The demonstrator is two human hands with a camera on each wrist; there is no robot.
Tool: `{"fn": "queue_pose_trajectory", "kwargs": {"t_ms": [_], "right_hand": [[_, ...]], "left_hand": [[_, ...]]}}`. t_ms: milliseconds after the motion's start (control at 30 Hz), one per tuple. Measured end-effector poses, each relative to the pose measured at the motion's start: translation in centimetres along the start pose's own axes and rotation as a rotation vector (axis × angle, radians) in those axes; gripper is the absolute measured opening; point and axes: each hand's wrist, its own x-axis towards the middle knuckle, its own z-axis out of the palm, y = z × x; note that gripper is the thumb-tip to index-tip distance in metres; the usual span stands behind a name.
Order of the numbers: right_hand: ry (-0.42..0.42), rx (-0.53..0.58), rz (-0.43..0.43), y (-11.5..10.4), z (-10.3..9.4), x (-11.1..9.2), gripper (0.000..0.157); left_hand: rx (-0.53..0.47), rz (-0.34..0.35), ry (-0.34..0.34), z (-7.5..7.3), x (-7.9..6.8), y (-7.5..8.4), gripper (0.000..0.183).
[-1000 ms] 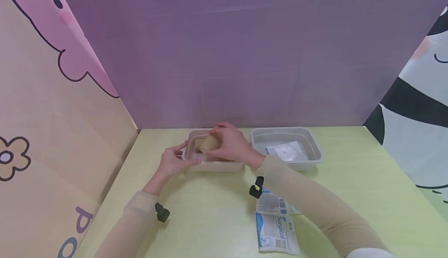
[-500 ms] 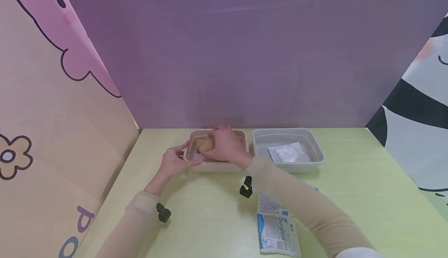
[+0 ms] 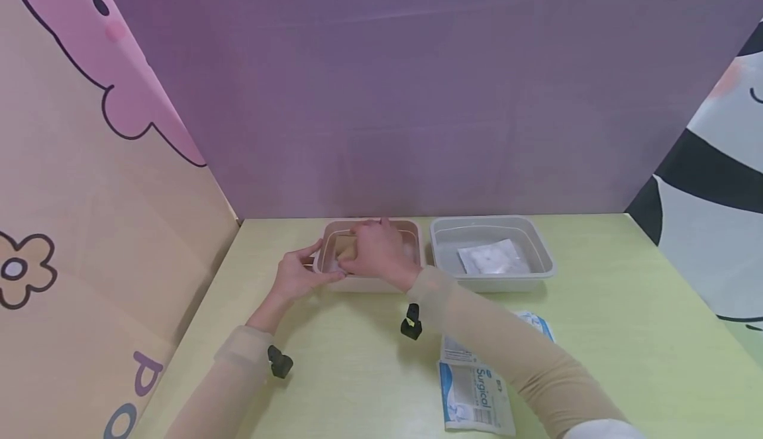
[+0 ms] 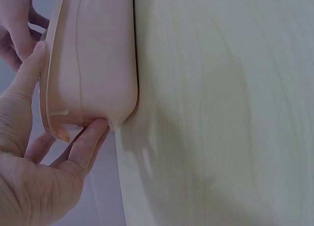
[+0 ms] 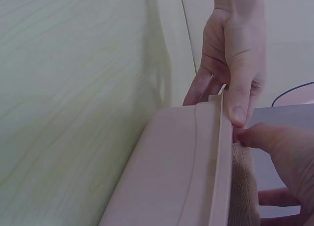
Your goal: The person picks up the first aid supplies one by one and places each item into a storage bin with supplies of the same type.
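Note:
A pale pink plastic tray (image 3: 365,285) stands at the back of the table, left of centre. My left hand (image 3: 294,276) grips its left end, thumb over the rim and fingers against the outside wall, as the left wrist view confirms. Inside the tray, my right hand (image 3: 379,249) holds a tan, woven elastic bandage (image 5: 244,187) between thumb and fingers. Another tan piece (image 3: 344,243) shows at the tray's left, but I cannot tell whether it is separate. The right hand hides most of the tray's inside.
Right of the pink tray stands a white tray (image 3: 507,285) holding a white packet (image 3: 493,257). Nearer, partly under my right forearm, lie blue-and-white packages (image 3: 477,399) printed "Surgical". A purple wall (image 3: 417,95) rises behind the table, with patterned panels at both sides.
My right hand has gone lower and slightly left into the pink tray with the bandage. The left hand keeps its grip on the tray's end.

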Motion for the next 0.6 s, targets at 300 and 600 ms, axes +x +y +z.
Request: {"fn": "queue_pose_trajectory", "kwargs": {"t_ms": [300, 600], "right_hand": [[-0.022, 0.064, 0.053, -0.1, 0.3, -0.6, 0.047], [0.022, 0.060, 0.070, 1.0, -1.0, -0.7, 0.069]], "left_hand": [[0.001, -0.005, -0.012, 0.3, 0.0, 0.2, 0.095], [0.037, -0.001, -0.002, 0.2, 0.1, 0.2, 0.095]]}}
